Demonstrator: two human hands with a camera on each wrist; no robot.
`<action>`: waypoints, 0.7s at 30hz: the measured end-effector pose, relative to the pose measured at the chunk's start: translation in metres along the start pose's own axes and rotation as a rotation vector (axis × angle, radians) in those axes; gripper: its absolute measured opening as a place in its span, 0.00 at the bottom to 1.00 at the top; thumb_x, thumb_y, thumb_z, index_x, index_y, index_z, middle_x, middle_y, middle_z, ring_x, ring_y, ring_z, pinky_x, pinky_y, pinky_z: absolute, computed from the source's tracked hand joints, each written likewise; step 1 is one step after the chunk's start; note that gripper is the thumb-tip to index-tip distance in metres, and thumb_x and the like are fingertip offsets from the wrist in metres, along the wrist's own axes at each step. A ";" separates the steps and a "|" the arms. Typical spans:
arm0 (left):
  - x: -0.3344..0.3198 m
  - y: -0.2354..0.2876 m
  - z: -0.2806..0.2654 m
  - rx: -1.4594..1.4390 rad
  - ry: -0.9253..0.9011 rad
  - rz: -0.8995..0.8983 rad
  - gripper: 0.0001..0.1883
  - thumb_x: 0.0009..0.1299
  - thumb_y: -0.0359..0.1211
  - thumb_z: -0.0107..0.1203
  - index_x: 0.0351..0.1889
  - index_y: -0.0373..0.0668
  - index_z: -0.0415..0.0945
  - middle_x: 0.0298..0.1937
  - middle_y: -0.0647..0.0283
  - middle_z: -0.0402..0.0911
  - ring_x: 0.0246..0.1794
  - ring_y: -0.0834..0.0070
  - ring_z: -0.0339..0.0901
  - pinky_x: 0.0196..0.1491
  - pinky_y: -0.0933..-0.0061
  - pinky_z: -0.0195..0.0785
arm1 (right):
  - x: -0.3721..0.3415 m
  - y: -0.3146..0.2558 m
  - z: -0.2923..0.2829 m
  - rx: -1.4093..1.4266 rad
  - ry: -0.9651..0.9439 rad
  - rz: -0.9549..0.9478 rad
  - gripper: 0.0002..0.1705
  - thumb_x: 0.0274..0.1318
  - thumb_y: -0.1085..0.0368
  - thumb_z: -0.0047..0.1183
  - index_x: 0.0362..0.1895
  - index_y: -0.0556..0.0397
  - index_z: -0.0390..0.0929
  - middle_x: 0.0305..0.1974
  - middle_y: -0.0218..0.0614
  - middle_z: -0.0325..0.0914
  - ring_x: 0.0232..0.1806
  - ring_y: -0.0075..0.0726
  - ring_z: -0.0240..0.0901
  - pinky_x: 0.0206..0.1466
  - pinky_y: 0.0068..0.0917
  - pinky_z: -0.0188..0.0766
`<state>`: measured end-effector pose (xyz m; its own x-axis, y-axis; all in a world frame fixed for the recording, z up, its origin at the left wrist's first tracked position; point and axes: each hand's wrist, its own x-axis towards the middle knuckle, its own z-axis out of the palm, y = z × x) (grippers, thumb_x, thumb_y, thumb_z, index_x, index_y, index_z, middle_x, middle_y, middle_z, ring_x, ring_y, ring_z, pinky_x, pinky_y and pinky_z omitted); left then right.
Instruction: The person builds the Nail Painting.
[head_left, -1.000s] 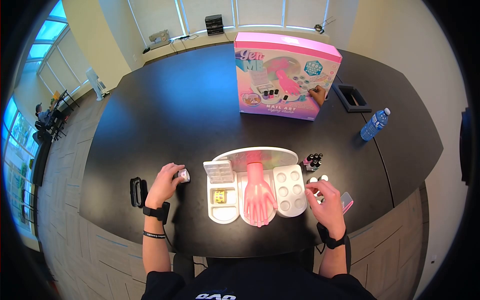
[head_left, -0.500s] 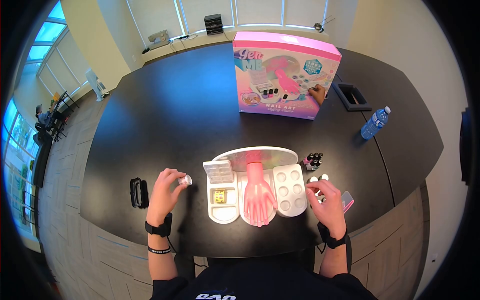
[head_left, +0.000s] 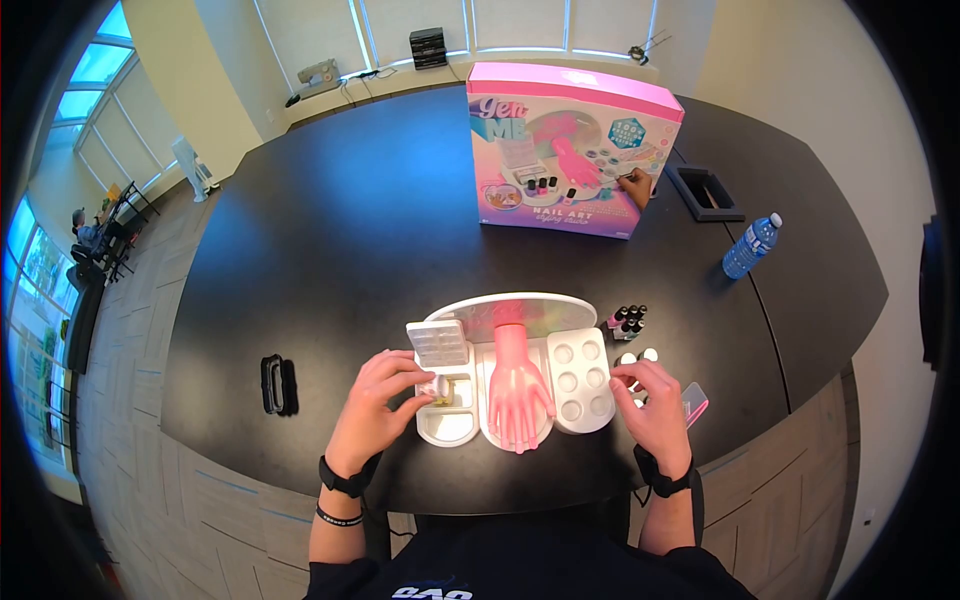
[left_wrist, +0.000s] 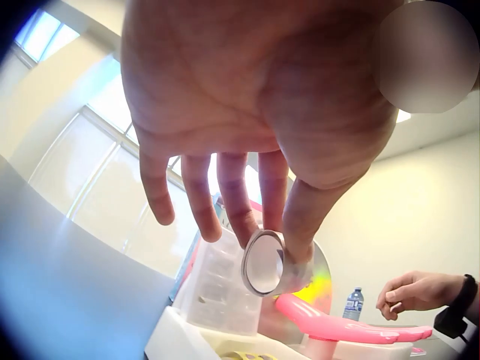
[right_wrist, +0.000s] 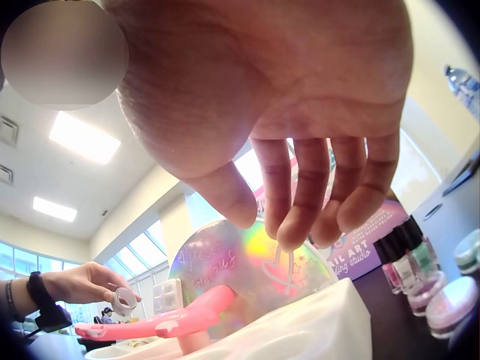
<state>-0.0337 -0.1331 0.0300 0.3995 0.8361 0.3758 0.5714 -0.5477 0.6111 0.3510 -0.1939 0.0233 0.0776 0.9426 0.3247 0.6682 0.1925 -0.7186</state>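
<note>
My left hand (head_left: 375, 408) pinches a small whitish roll (left_wrist: 264, 262) between thumb and fingertips, hollow through its middle. It is held over the left compartments of a white nail-studio tray (head_left: 448, 432), overlapping a yellow patterned roll (left_wrist: 251, 355) that lies there. At the tray's centre, a pink model hand (head_left: 514, 385) lies palm down before a shiny rounded backboard (right_wrist: 240, 255). Beside the tray's right wing, my right hand (head_left: 655, 412) hangs with loosely bent fingers and nothing in them. Several small lidded pots (right_wrist: 454, 300) stand by it, partly hidden in the head view.
Nail polish bottles (head_left: 626, 322) stand in a cluster behind the pots. A pink-edged clear case (head_left: 694, 403) lies to the right. Farther back are the large pink box (head_left: 575, 150) and a water bottle (head_left: 752, 246). A black case (head_left: 275, 385) lies at the left.
My left hand lifted the small whitish roll from the table at the left and carried it right, over the tray. My right hand stays almost where it was.
</note>
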 end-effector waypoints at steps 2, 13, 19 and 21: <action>0.002 -0.002 0.009 0.002 -0.015 0.014 0.16 0.63 0.28 0.77 0.50 0.42 0.91 0.53 0.60 0.89 0.66 0.55 0.81 0.69 0.53 0.73 | 0.000 0.000 -0.001 -0.002 -0.005 -0.002 0.07 0.65 0.70 0.67 0.44 0.61 0.87 0.36 0.43 0.84 0.38 0.45 0.81 0.43 0.37 0.77; 0.006 -0.006 0.034 0.042 -0.079 0.014 0.15 0.67 0.33 0.76 0.52 0.46 0.91 0.49 0.64 0.86 0.62 0.61 0.79 0.69 0.56 0.69 | -0.003 0.000 -0.003 -0.009 0.007 0.022 0.07 0.65 0.69 0.67 0.44 0.59 0.88 0.36 0.43 0.85 0.37 0.44 0.81 0.43 0.37 0.77; 0.005 -0.007 0.036 0.133 -0.121 0.002 0.16 0.66 0.34 0.77 0.52 0.47 0.92 0.50 0.66 0.87 0.56 0.63 0.78 0.63 0.60 0.70 | -0.002 -0.001 -0.003 -0.016 -0.010 0.031 0.07 0.65 0.70 0.67 0.44 0.60 0.88 0.36 0.43 0.83 0.38 0.45 0.81 0.44 0.37 0.78; 0.005 -0.006 0.036 0.138 -0.136 -0.007 0.16 0.66 0.34 0.77 0.52 0.47 0.92 0.50 0.66 0.87 0.55 0.63 0.78 0.62 0.60 0.70 | -0.002 -0.001 -0.003 -0.018 -0.010 0.029 0.07 0.65 0.69 0.67 0.44 0.60 0.88 0.36 0.44 0.84 0.38 0.45 0.81 0.44 0.37 0.78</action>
<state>-0.0097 -0.1268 0.0026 0.4834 0.8332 0.2684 0.6637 -0.5488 0.5083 0.3521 -0.1968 0.0252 0.0898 0.9506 0.2971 0.6787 0.1600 -0.7168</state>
